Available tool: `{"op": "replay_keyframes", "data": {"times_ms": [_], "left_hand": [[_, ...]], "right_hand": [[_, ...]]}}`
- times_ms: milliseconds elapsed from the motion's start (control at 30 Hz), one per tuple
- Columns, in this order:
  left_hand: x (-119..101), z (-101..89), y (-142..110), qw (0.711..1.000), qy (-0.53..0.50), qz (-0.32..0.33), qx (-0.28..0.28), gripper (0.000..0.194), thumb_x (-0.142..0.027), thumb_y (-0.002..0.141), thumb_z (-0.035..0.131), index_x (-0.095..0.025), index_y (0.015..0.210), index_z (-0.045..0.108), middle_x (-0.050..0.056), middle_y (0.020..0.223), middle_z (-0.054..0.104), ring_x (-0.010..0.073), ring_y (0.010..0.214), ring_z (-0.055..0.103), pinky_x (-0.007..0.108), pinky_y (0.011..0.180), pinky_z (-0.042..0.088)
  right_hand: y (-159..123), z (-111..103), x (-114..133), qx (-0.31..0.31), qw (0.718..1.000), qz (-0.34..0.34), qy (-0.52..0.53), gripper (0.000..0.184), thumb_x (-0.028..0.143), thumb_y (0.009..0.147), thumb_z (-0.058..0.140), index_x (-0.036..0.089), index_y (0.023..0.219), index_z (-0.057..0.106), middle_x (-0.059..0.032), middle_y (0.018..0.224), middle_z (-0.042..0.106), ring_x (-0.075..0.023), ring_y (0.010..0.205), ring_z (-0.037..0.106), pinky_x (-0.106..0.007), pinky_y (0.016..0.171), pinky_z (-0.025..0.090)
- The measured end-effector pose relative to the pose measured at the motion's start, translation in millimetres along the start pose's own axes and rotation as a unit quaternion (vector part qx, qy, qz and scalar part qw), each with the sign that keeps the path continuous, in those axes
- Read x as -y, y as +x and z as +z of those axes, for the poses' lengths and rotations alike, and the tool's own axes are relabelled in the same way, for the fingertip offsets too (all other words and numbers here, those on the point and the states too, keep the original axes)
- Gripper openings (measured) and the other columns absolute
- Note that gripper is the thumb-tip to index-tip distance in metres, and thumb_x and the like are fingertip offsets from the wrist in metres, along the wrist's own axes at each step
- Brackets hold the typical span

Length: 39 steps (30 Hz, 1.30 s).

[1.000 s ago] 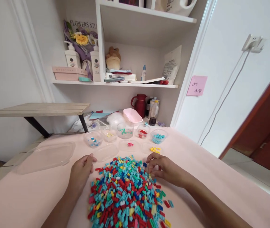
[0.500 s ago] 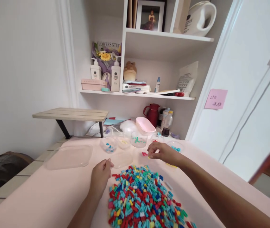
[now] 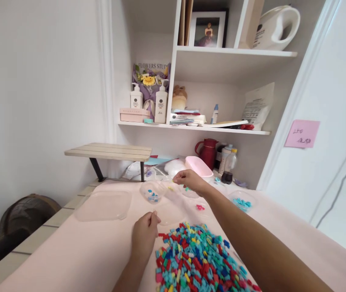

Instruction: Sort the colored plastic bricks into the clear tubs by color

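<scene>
My right hand (image 3: 191, 181) is stretched out over the clear tubs at the back, thumb and finger pinched on a small yellow toy brick (image 3: 173, 181). Below it is a clear tub with a few yellow bricks (image 3: 170, 188). My left hand (image 3: 145, 230) stays low over the pink tabletop, fingers curled; whatever they hold is hidden. Beside it lies a clear lid (image 3: 168, 215), and to its right spreads a big pile of mixed toy bricks (image 3: 200, 259) in red, teal, blue, green and yellow. Some pink bricks (image 3: 200, 207) lie apart, behind the pile.
A tub with blue pieces (image 3: 152, 196) stands left of my right hand, and one with teal bricks (image 3: 242, 203) at the right. Behind are a pink basin (image 3: 199, 166), a red jug (image 3: 207, 153) and bottles. A flat clear lid (image 3: 104, 206) lies left, before a small wooden stand (image 3: 108, 151).
My right hand has moved left and farther back, from near the pink bricks to the tub with yellow ones. The view has shifted slightly left. My left hand keeps its curled pose.
</scene>
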<state>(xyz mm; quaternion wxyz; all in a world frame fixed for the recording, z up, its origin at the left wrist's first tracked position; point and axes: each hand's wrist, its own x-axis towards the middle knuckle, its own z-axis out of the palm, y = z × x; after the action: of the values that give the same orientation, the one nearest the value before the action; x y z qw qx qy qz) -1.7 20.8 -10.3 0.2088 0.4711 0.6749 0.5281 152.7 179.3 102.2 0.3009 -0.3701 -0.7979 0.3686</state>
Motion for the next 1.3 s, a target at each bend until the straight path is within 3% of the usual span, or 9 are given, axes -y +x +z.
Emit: {"op": "replay_keyframes", "data": {"times_ms": [167, 333, 567, 700, 867, 1000, 1200, 1300], "left_hand": [[1, 0.2, 0, 1.000, 0.011, 0.005, -0.003, 0.041, -0.051, 0.084, 0.039, -0.023, 0.062, 0.059, -0.004, 0.036, 0.046, 0.0169, 0.041, 0.051, 0.026, 0.048, 0.035], [1, -0.3, 1, 1.000, 0.015, 0.005, 0.004, 0.041, -0.050, 0.086, 0.037, -0.023, 0.063, 0.059, -0.004, 0.038, 0.048, 0.0169, 0.042, 0.051, 0.026, 0.049, 0.035], [-1, -0.3, 0, 1.000, 0.013, -0.003, 0.009, 0.040, -0.049, 0.086, 0.037, -0.023, 0.065, 0.059, -0.004, 0.039, 0.047, 0.0160, 0.042, 0.050, 0.025, 0.048, 0.034], [-3, -1.1, -1, 1.000, 0.011, -0.002, 0.008, 0.039, -0.048, 0.085, 0.038, -0.023, 0.064, 0.059, -0.005, 0.039, 0.047, 0.0154, 0.042, 0.050, 0.024, 0.048, 0.034], [-2, -1.6, -2, 1.000, 0.004, 0.000, 0.005, 0.040, -0.049, 0.084, 0.040, -0.023, 0.062, 0.060, -0.005, 0.039, 0.047, 0.0150, 0.042, 0.049, 0.023, 0.049, 0.034], [-1, -1.5, -1, 1.000, 0.000, -0.004, 0.006, 0.041, -0.052, 0.083, 0.041, -0.023, 0.062, 0.061, -0.005, 0.039, 0.047, 0.0151, 0.043, 0.048, 0.023, 0.048, 0.033], [-5, -2.7, 0, 1.000, -0.003, -0.012, 0.014, 0.043, -0.057, 0.081, 0.042, -0.022, 0.065, 0.062, -0.005, 0.041, 0.047, 0.0155, 0.046, 0.047, 0.024, 0.051, 0.034], [-8, -3.6, 0, 1.000, -0.002, -0.018, 0.018, 0.045, -0.060, 0.080, 0.042, -0.021, 0.066, 0.062, -0.005, 0.041, 0.047, 0.0153, 0.047, 0.046, 0.025, 0.052, 0.033]], "right_hand": [[10, 22, 17, 0.013, 1.000, -0.025, 0.013, 0.012, 0.026, 0.071, 0.063, 0.016, 0.075, 0.068, -0.0025, 0.072, 0.065, -0.0120, 0.065, 0.053, -0.022, 0.056, 0.041], [3, 14, 9, 0.002, 1.000, -0.022, 0.000, 0.012, 0.026, 0.069, 0.066, 0.015, 0.073, 0.069, -0.0024, 0.071, 0.066, -0.0117, 0.064, 0.053, -0.022, 0.055, 0.040], [2, -15, -15, -0.122, 0.991, 0.032, -0.043, 0.014, 0.028, 0.071, 0.063, 0.015, 0.071, 0.068, -0.0013, 0.061, 0.061, -0.0110, 0.055, 0.050, -0.021, 0.048, 0.036], [15, -7, -19, -0.191, 0.979, 0.046, -0.057, 0.009, 0.025, 0.070, 0.065, 0.017, 0.069, 0.068, -0.0016, 0.060, 0.063, -0.0129, 0.056, 0.055, -0.022, 0.051, 0.038], [14, 3, -23, -0.212, 0.976, 0.031, -0.030, 0.011, 0.024, 0.074, 0.062, 0.019, 0.081, 0.069, -0.0034, 0.080, 0.069, -0.0129, 0.059, 0.062, -0.021, 0.050, 0.040], [-15, -11, -24, -0.189, 0.982, 0.016, 0.013, 0.022, 0.031, 0.082, 0.052, 0.016, 0.086, 0.067, -0.0052, 0.077, 0.068, -0.0128, 0.058, 0.063, -0.020, 0.047, 0.042], [-100, -46, -34, -0.084, 0.996, 0.003, 0.009, 0.023, 0.035, 0.081, 0.056, 0.016, 0.084, 0.068, -0.0012, 0.066, 0.064, -0.0105, 0.049, 0.056, -0.020, 0.044, 0.040], [-138, -55, -46, -0.066, 0.997, 0.017, -0.039, 0.022, 0.034, 0.083, 0.054, 0.017, 0.082, 0.069, -0.0012, 0.068, 0.064, -0.0102, 0.047, 0.054, -0.022, 0.046, 0.042]]}}
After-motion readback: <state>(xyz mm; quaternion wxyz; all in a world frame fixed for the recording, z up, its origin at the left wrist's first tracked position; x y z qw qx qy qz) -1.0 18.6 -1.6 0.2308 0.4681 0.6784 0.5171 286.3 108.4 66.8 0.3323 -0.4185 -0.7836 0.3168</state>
